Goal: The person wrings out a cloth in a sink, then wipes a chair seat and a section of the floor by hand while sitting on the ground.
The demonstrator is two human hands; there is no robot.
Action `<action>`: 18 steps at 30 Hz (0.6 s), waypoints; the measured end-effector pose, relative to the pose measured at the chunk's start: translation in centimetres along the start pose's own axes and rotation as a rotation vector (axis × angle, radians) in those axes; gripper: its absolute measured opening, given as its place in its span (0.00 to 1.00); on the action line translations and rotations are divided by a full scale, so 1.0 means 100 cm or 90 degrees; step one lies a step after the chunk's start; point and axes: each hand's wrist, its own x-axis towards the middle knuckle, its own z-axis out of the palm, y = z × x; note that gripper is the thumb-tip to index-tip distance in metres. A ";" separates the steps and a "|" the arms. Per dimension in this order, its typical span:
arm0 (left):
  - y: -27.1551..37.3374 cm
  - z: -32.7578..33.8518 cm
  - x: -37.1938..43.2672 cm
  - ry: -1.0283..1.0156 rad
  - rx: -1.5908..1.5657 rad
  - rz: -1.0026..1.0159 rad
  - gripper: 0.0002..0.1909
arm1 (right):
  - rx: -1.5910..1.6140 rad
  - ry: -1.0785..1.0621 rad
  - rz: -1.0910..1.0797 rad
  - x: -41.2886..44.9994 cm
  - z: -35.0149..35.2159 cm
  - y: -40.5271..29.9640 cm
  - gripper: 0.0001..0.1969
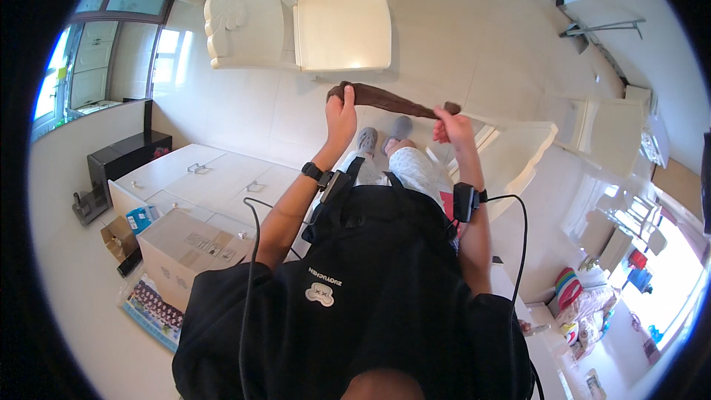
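A dark brown cloth (pixel 389 101) is stretched between my two hands, bunched lengthwise into a narrow strip over the floor. My left hand (pixel 341 114) grips its wider end, with the thumb lying on top. The other end is pinched in my right hand (pixel 454 125), and a small tuft of the fabric sticks out past the fingers. The cloth slopes slightly down toward my right hand. Both wrists carry black straps with small devices and cables.
A cream chair (pixel 344 28) stands just beyond the cloth, and another chair (pixel 514 150) is close by my right arm. To my left is a white cabinet (pixel 222 172) bearing a cardboard box (pixel 189 250). My feet in grey clogs (pixel 367 140) are on the tiled floor.
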 end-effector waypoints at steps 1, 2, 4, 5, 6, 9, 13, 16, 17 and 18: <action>0.000 0.001 -0.003 0.050 0.074 0.008 0.23 | -0.034 -0.046 0.057 0.003 0.005 0.005 0.22; 0.001 0.006 -0.006 0.087 0.018 0.060 0.20 | -0.062 -0.081 0.089 0.006 0.010 0.007 0.22; -0.029 0.001 -0.007 0.109 0.075 0.103 0.18 | -0.138 -0.165 0.159 0.019 0.028 0.020 0.23; -0.041 -0.012 -0.006 0.128 0.138 0.143 0.17 | -0.137 -0.204 0.175 0.022 0.046 0.022 0.23; -0.037 -0.013 -0.009 0.081 0.174 0.088 0.17 | -0.136 -0.226 0.195 0.026 0.053 0.027 0.24; -0.070 -0.029 -0.003 0.246 0.328 0.256 0.17 | -0.088 -0.331 0.284 0.052 0.110 0.046 0.20; -0.122 -0.055 0.016 0.214 0.746 0.137 0.21 | -0.085 -0.394 0.343 0.061 0.166 0.050 0.19; -0.160 -0.030 0.025 0.058 0.684 -0.134 0.20 | -0.024 -0.326 0.365 0.082 0.176 0.086 0.19; -0.182 -0.034 0.023 0.075 0.665 -0.139 0.20 | -0.040 -0.320 0.351 0.079 0.188 0.093 0.20; -0.210 -0.058 0.022 0.075 0.697 -0.150 0.21 | -0.023 -0.357 0.361 0.070 0.207 0.095 0.20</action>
